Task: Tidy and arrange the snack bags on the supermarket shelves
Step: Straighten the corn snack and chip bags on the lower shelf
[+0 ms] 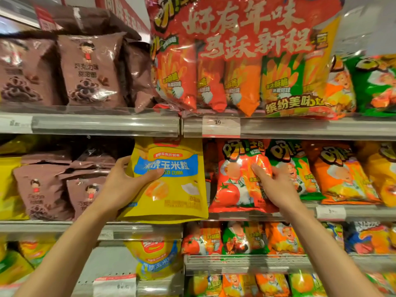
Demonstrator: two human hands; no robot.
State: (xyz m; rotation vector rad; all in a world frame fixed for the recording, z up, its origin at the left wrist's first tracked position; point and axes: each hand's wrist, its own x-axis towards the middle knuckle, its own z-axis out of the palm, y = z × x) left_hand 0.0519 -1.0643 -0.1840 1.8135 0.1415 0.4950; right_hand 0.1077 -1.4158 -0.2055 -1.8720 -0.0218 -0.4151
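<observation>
— On the middle shelf (278, 215), what has the person got hold of?

— Two bags. The left hand (126, 185) is curled round the left edge of a yellow corn bag (171, 189): thumb across the front near the blue label, fingers behind. That bag stands upright at the shelf's front edge, its bottom hanging slightly over the rail.

— And the other grip?

— The right hand (276, 185) is on a red tomato-flavour chip bag (237, 179) just beside the yellow one. Its thumb lies on the front of the bag and the fingers wrap round the right edge, so it pinches the bag.

— What sits around them?

— Left of the yellow bag, brown chocolate snack bags (45, 189) lean and lie in a loose pile. Right of the red bag stand a green chip bag (300, 168) and an orange chip bag (342, 179). Above, on the upper shelf (107, 124), more brown bags stand beside a large red multipack (246, 56), with a price tag reading 19 (220, 125) under it. Below, another yellow corn bag (156, 256) shows.
</observation>
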